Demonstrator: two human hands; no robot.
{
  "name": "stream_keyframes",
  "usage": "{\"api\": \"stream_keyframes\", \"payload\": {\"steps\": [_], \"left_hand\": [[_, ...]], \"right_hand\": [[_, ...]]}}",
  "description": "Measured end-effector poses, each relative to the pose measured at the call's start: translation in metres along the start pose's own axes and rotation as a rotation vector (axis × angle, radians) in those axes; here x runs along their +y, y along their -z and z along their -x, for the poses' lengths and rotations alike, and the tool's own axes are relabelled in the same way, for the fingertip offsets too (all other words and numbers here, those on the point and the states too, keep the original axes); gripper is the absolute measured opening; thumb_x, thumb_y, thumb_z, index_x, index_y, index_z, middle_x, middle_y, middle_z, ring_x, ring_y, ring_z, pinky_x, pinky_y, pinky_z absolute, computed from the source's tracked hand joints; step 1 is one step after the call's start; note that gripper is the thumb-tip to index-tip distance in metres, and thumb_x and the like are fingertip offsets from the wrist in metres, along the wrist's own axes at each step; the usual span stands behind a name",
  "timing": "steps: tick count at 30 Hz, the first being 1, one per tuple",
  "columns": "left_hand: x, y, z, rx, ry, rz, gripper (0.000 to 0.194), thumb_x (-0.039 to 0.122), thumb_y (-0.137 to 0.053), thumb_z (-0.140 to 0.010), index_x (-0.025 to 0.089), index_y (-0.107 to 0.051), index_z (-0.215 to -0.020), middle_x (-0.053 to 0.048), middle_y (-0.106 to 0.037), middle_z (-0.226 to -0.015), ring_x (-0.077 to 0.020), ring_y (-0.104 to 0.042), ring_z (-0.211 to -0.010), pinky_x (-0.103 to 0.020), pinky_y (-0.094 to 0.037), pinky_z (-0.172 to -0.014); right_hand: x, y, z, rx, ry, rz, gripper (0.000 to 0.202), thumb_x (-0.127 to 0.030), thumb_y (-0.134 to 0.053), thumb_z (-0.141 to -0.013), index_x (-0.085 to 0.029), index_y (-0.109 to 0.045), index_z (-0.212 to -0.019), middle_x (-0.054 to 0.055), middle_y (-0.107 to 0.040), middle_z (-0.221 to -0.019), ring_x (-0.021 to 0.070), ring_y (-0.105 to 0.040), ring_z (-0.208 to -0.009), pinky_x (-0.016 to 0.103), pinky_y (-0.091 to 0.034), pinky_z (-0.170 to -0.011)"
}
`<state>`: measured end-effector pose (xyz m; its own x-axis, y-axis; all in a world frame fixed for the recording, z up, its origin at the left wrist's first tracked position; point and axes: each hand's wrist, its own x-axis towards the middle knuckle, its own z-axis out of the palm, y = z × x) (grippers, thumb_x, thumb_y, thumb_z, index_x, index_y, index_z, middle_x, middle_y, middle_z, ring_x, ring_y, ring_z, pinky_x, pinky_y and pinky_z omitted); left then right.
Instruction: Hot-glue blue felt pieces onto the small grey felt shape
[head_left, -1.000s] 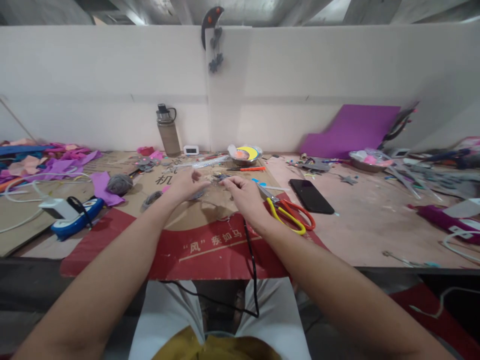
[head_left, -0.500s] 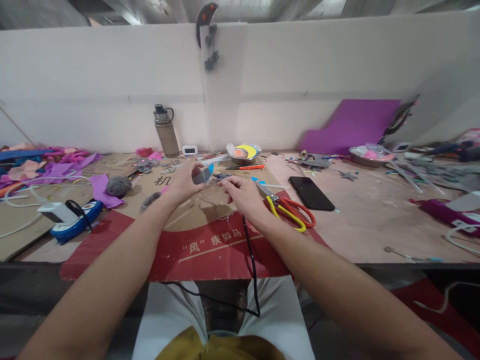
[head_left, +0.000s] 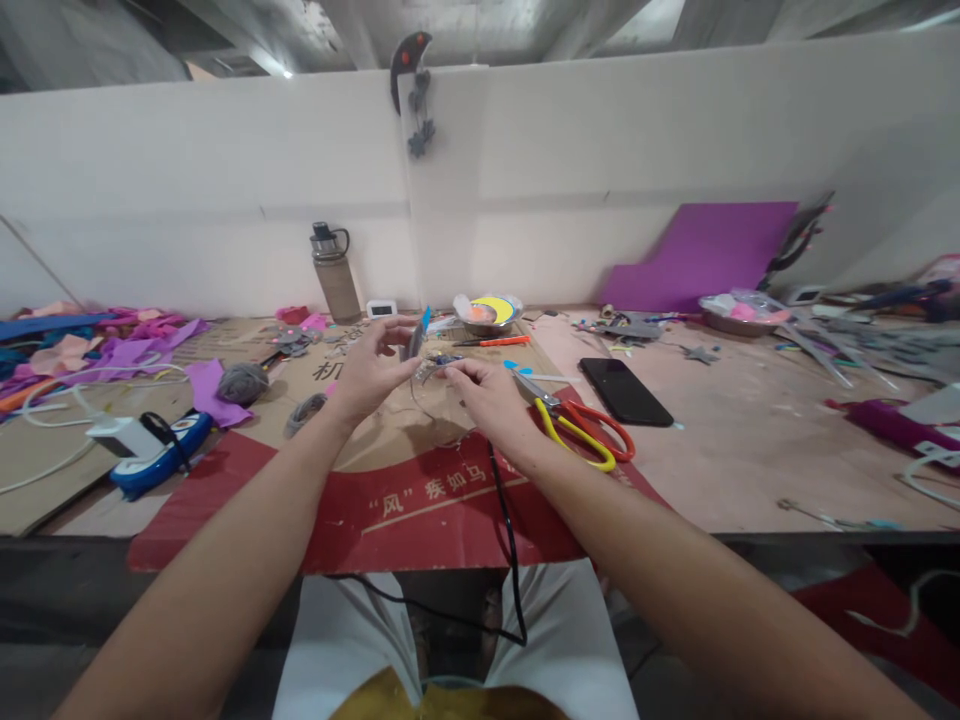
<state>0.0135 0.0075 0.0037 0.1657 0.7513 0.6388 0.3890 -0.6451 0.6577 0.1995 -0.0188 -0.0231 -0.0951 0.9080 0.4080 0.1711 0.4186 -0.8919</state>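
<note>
My left hand (head_left: 371, 368) grips a thin flat grey piece with a blue edge (head_left: 417, 338), held upright and seen nearly edge-on. To its right, my right hand (head_left: 487, 395) is closed in a pinch, fingertips close together; what it holds is too small to make out. A thin strand (head_left: 418, 400) hangs in the gap between the hands, over the cardboard sheet (head_left: 375, 425). Small dark bits (head_left: 442, 358) lie just beyond the right fingertips. Scissors with yellow and red handles (head_left: 581, 425) rest beside my right wrist.
A black phone (head_left: 625, 391) lies right of the scissors. Grey yarn balls (head_left: 244, 382) and a blue power strip (head_left: 161, 460) are at left. Behind stand a bottle (head_left: 336, 275) and a bowl (head_left: 487, 318) with a yellow piece. A black cable (head_left: 506, 520) crosses the front edge.
The grey and blue piece has turned in my left hand from facing me more broadly to nearly edge-on. My right hand stays pinched in almost the same place. The camera view has tilted slightly upward.
</note>
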Motion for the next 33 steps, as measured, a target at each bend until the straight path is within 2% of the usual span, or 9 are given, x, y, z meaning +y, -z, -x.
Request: {"api": "stream_keyframes", "payload": {"steps": [6, 11, 18, 23, 26, 33], "left_hand": [[0.009, -0.006, 0.003, -0.01, 0.21, 0.562, 0.042, 0.025, -0.073, -0.072, 0.022, -0.06, -0.112, -0.004, -0.068, -0.099, -0.0178, -0.067, -0.089, -0.033, -0.052, -0.082], [0.018, -0.016, 0.006, -0.021, 0.373, 0.794, 0.035, 0.022, -0.067, -0.072, 0.018, -0.063, -0.107, -0.005, -0.071, -0.091, -0.02, -0.069, -0.086, -0.036, -0.055, -0.082], [0.015, -0.024, 0.004, 0.046, 0.418, 0.67, 0.027, 0.02, -0.062, -0.074, 0.018, -0.069, -0.1, -0.005, -0.073, -0.089, -0.0204, -0.069, -0.09, -0.038, -0.056, -0.086], [0.003, -0.023, 0.004, 0.042, 0.296, 0.525, 0.033, 0.022, -0.064, -0.074, 0.022, -0.066, -0.107, -0.005, -0.073, -0.092, -0.0187, -0.07, -0.082, -0.039, -0.058, -0.081], [-0.001, -0.023, 0.006, 0.063, 0.235, 0.454, 0.04, 0.024, -0.07, -0.071, 0.021, -0.061, -0.11, -0.007, -0.073, -0.097, -0.0186, -0.071, -0.082, -0.04, -0.057, -0.083], [0.002, -0.022, 0.007, 0.147, 0.304, 0.486, 0.03, 0.026, -0.079, -0.064, 0.017, -0.065, -0.09, -0.006, -0.074, -0.086, -0.0185, -0.07, -0.077, -0.037, -0.057, -0.079]], "right_hand": [[-0.003, 0.003, 0.001, 0.044, 0.02, -0.072, 0.035, -0.046, -0.055, -0.084, -0.018, -0.076, -0.086, 0.003, -0.069, -0.078, 0.0153, -0.057, -0.07, 0.026, -0.043, -0.062], [-0.004, 0.004, 0.001, 0.059, 0.036, -0.136, 0.032, -0.045, -0.057, -0.084, -0.019, -0.075, -0.086, 0.002, -0.066, -0.071, 0.0137, -0.055, -0.065, 0.025, -0.043, -0.06], [-0.008, 0.003, 0.003, 0.035, 0.022, -0.241, 0.028, -0.043, -0.059, -0.084, -0.019, -0.074, -0.09, 0.0, -0.066, -0.074, 0.0084, -0.049, -0.054, 0.023, -0.042, -0.053], [-0.007, 0.001, 0.003, 0.02, -0.015, -0.314, 0.025, -0.041, -0.06, -0.082, -0.019, -0.071, -0.088, -0.002, -0.06, -0.068, 0.0088, -0.051, -0.054, 0.024, -0.047, -0.054], [-0.006, 0.001, 0.004, 0.008, -0.057, -0.38, 0.026, -0.042, -0.062, -0.08, -0.018, -0.069, -0.088, -0.002, -0.059, -0.07, 0.0098, -0.053, -0.057, 0.024, -0.05, -0.053], [-0.009, 0.0, 0.003, 0.004, -0.058, -0.418, 0.025, -0.041, -0.062, -0.079, -0.018, -0.067, -0.088, -0.002, -0.059, -0.071, 0.0093, -0.052, -0.054, 0.023, -0.046, -0.048]]}}
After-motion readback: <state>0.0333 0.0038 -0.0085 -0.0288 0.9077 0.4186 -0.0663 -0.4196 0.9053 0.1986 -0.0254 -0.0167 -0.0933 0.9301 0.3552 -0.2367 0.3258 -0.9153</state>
